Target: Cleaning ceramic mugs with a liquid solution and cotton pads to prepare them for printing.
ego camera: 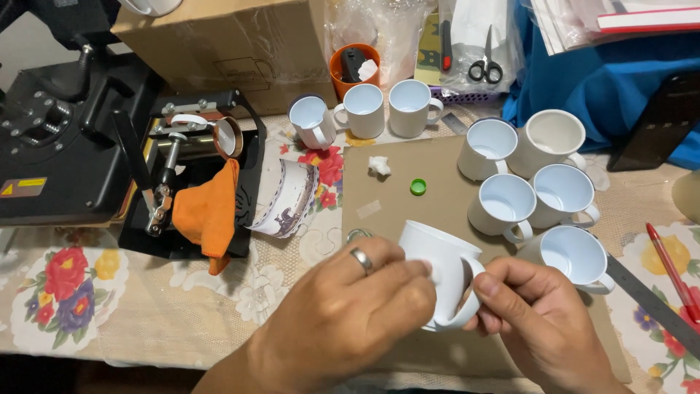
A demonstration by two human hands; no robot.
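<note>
Both hands are closed on one white ceramic mug (pixel 442 271), held just above the brown cardboard mat (pixel 430 175) near the front edge of the surface (pixel 131 306).

Left hand (pixel 350 314), ring on one finger: palm and fingers wrap the mug body from the left, knuckles up, wrist entering from the front edge. Right hand (pixel 539 314): thumb and forefinger pinch the handle side, remaining fingers curled beneath. Mug is tipped, mouth facing away, handle toward the right hand.

Handling judgement: glazed ceramic, stiff, moderately heavy for its size, smooth and likely slippery; would chip or break if dropped. Body wrap plus handle looks the securest hold.

Surroundings: five more white mugs (pixel 503 204) clustered on the mat toward the right edge; three others (pixel 364 109) near the back edge by a cardboard box (pixel 233 44). Mug heat press (pixel 189 153) with orange cloth (pixel 208 211) toward the left edge; a printed paper wrap (pixel 288 201) just beside it. Green bottle cap (pixel 417 187) on the mat. Red pen (pixel 671 270) and metal ruler (pixel 649 299) at the right edge.
</note>
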